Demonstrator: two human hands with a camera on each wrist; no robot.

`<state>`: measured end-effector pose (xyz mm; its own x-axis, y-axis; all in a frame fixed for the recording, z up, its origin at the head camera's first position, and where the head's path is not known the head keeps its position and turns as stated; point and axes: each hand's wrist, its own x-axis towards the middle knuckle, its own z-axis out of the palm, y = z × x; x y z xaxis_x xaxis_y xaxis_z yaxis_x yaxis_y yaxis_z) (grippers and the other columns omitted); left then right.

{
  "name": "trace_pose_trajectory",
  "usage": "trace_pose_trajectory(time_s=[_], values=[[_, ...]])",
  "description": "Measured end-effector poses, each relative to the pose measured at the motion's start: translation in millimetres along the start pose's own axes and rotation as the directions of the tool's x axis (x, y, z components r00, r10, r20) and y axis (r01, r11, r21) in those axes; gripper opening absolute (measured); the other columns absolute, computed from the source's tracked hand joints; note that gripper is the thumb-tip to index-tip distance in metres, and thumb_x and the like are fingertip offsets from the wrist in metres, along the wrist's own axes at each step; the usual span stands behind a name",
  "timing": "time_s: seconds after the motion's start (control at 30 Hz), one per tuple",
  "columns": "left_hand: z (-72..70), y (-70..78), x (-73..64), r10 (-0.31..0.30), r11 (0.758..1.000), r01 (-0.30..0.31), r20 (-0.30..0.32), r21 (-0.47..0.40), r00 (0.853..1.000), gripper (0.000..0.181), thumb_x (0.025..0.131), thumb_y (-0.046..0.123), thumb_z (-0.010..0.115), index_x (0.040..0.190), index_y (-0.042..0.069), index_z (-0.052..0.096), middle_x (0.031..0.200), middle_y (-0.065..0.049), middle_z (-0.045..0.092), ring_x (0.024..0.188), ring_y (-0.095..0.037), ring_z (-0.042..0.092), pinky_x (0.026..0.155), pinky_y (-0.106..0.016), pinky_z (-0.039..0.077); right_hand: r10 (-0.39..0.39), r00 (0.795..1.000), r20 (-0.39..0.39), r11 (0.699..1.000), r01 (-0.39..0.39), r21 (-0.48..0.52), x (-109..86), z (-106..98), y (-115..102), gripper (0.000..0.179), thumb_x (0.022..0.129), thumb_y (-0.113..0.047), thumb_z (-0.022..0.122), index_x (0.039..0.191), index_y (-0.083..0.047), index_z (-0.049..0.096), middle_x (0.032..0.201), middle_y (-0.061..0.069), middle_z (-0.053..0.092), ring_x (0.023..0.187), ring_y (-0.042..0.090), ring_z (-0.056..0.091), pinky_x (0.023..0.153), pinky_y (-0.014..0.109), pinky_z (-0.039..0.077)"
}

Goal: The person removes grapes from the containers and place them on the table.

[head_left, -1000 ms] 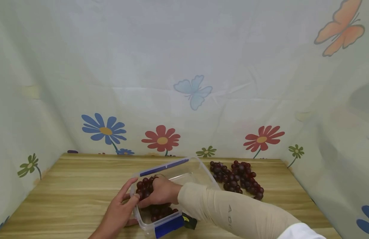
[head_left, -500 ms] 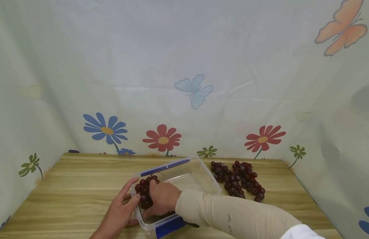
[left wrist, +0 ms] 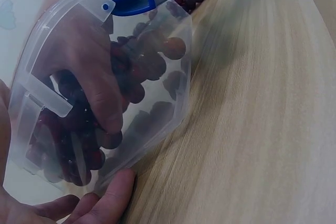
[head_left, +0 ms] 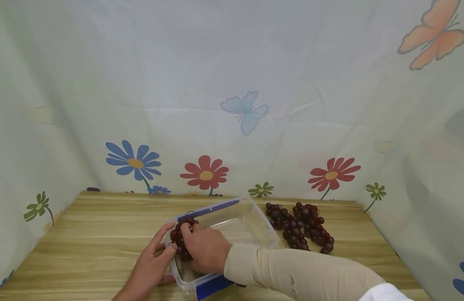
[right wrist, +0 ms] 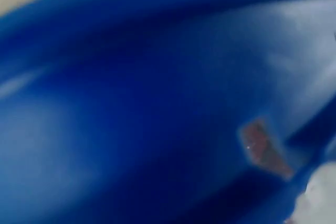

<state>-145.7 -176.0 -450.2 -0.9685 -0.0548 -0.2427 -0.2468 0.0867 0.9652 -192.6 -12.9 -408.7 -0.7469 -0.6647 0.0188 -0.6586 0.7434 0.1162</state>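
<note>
A clear plastic food container (head_left: 259, 213) with blue latches stands lidless on the table, slightly turned. My right hand (head_left: 207, 251) reaches into its left end and grips a bunch of dark red grapes (head_left: 177, 237). Through the clear wall in the left wrist view, the right fingers (left wrist: 102, 95) curl among the grapes (left wrist: 136, 69). My left hand (head_left: 150, 263) holds the container's left end, thumb at the rim, fingers spread along the outside near the base. A blurred blue latch (right wrist: 131, 119) fills most of the right wrist view, hiding that hand.
Two more bunches, a left one (head_left: 290, 228) and a right one (head_left: 316, 232), lie on the wood-grain table (head_left: 85, 242) right of the container. Behind rises a flower-printed cloth (head_left: 179, 125), with cloth at both sides too.
My right hand has turned within the container's left end, and the grape bunch in it has shifted slightly toward the back left corner. My left hand keeps its place.
</note>
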Motion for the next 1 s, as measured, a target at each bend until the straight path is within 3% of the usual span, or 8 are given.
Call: trace_pose_trajectory(time_s=[0.2,0.33,0.57,0.73,1.0], values=[[0.1,0.5,0.2,0.003,1.000,-0.003,-0.003,-0.002,1.000,0.059,0.103,0.026,0.058,0.156,0.041,0.038,0.154,-0.031,0.040,0.116,-0.034,0.064,0.070,-0.051,0.067,-0.117,0.991,-0.071,0.988,0.109,-0.108,-3.3,-1,9,0.058,0.087,-0.043,0.079,0.133,-0.023,0.050,0.111,-0.001,0.070,0.074,0.016,0.066,0.063,0.028,0.060],[0.0,1.4,1.1,0.000,1.000,0.000,-0.003,0.005,1.000,0.059,0.103,0.026,0.056,0.156,0.041,0.038,0.155,-0.032,0.040,0.117,-0.035,0.064,0.070,-0.052,0.067,-0.162,0.984,-0.076,0.978,0.149,-0.146,-4.3,-3,16,0.057,0.088,-0.042,0.078,0.135,-0.026,0.050,0.115,-0.002,0.069,0.077,0.015,0.065,0.063,0.027,0.060],[0.5,1.8,1.3,-0.004,1.000,0.004,0.001,0.004,1.000,0.059,0.103,0.025,0.056,0.156,0.041,0.038,0.154,-0.032,0.040,0.113,-0.033,0.066,0.070,-0.052,0.067,-0.255,0.961,-0.111,0.956,0.232,-0.181,-6.2,-2,24,0.056,0.092,-0.043,0.075,0.138,-0.027,0.048,0.116,-0.002,0.061,0.071,0.013,0.058,0.054,0.024,0.053],[0.3,1.0,1.4,-0.004,1.000,0.004,0.000,0.007,1.000,0.060,0.103,0.025,0.056,0.158,0.040,0.036,0.154,-0.033,0.039,0.110,-0.032,0.067,0.070,-0.051,0.067,-0.314,0.947,-0.066,0.925,0.289,-0.247,-5.7,-3,25,0.055,0.093,-0.044,0.073,0.142,-0.036,0.049,0.122,-0.002,0.060,0.074,0.012,0.057,0.056,0.022,0.055],[0.1,0.3,2.3,-0.005,1.000,0.005,0.002,0.012,1.000,0.060,0.103,0.026,0.056,0.157,0.042,0.036,0.155,-0.033,0.039,0.109,-0.032,0.067,0.070,-0.051,0.067,-0.327,0.945,-0.025,0.903,0.304,-0.302,-6.3,-5,27,0.054,0.095,-0.045,0.071,0.146,-0.044,0.053,0.124,-0.005,0.061,0.080,0.013,0.060,0.054,0.021,0.053]])
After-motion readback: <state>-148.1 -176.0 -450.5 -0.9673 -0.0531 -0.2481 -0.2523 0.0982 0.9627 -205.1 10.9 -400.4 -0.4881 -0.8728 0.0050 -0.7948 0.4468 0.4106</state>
